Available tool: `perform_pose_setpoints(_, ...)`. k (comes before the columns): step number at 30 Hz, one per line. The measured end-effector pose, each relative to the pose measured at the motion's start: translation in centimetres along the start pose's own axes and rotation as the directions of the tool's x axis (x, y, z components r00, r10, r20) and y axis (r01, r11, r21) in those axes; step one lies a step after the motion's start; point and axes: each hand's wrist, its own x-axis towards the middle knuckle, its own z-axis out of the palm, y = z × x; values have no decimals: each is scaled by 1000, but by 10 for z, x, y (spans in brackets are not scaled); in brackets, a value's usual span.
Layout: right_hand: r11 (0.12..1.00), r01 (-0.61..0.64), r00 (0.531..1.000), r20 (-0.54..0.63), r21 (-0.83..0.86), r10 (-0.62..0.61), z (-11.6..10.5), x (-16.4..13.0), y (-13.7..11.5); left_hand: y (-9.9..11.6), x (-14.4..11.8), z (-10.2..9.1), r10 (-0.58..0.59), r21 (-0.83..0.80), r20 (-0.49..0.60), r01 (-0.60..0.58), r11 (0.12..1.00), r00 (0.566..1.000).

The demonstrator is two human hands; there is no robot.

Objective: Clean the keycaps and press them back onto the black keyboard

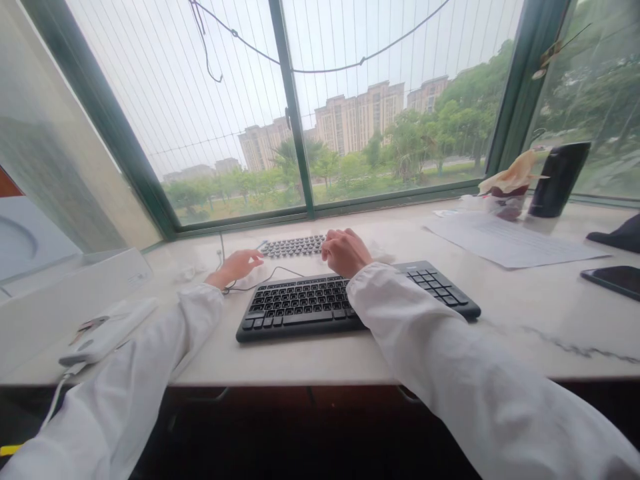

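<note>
Both hands sit at the far keyboard (295, 246) behind the black keyboard (350, 299) on the bench (525, 313). Left hand (239, 265) open near its corner, right hand (345, 252) curled, holding nothing. Looks light, stiff plastic; grab the side edges.

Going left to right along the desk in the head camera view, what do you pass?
White box → white power bank → left hand → black keyboard → right hand → sheet of paper → black cup → phone.
</note>
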Motion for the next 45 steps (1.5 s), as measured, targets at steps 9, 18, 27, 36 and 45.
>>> perform_pose_setpoints(9,1000,21,1000,6,7,-21,-1,1,-2,7,36,-4,-3,2,-5,3,1000,1000)
perform_pose_setpoints(18,999,39,999,-19,15,-39,1,1,-2,14,51,6,-18,-5,10,18,1000,1000)
perform_pose_setpoints(27,998,30,999,-39,49,-29,2,0,-3,16,49,1,-4,-10,8,4,1000,1000)
perform_pose_setpoints(36,993,20,998,-69,118,-12,5,0,-5,35,2,-52,146,-40,-227,-159,986,963)
perform_pose_setpoints(45,986,35,996,-82,166,-22,6,-3,-11,61,-62,-59,465,-94,-487,-574,814,739)
